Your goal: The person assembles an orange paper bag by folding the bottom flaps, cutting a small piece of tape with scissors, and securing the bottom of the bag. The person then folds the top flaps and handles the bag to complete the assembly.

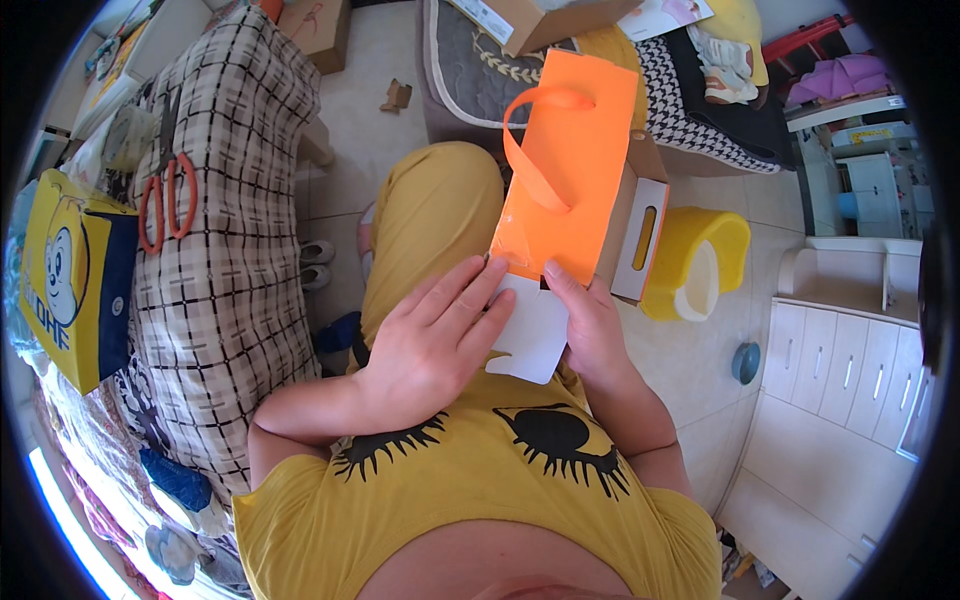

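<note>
At upper centre, my right hand [592,325] pinches the orange box [590,130] as I seemingly work its white flap [533,335]; my left hand [430,330] lies fingers extended, grip unclear. Moving the flap likely calls for steady bracing.

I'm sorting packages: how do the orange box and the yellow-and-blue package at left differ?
The orange box shows a plain orange side with a looped ribbon, while the yellow-and-blue package bears a cartoon face.

The left hand and right hand are at the box's lower end, by its white flap; neither touches the package.

Both are brightly coloured.
</note>
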### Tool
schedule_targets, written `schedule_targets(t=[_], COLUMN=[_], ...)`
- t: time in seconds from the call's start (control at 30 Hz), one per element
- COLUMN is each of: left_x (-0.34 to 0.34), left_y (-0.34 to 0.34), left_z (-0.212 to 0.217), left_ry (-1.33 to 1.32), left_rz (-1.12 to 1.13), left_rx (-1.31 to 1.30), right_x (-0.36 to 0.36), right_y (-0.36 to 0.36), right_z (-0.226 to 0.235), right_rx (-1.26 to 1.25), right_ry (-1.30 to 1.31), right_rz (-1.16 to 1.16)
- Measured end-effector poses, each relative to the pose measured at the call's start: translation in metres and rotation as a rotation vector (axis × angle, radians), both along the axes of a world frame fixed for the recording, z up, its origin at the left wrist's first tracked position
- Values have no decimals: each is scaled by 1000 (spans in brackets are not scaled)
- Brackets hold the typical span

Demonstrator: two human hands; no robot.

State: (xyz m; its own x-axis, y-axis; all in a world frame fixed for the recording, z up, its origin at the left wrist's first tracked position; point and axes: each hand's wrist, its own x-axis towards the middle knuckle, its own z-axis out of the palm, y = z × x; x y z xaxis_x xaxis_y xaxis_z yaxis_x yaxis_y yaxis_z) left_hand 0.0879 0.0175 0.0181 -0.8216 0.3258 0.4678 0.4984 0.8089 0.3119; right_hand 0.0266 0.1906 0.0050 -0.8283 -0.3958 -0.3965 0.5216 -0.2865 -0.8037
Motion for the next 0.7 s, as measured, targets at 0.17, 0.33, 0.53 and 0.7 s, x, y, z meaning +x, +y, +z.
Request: schedule_targets(t=[0.17, 0.33, 0.53, 0.7], left_x=[-2, -15, -20, -25], left_y=[-3, -6, -12, -14], left_z=[0, -4, -8, -22], left_ry=[-9, 76, 179, 324], left_rz=[47, -1, -92, -106], left_rx=[33, -3, -28, 23], right_x=[5, 8, 7, 4], right_y=[-7, -8, -8, -7], right_z=[-1, -11, -7, -9], right_rx=[-24, -41, -94, -55], right_ry=[-31, -5, -21, 61], right_rz=[-5, 0, -11, -13])
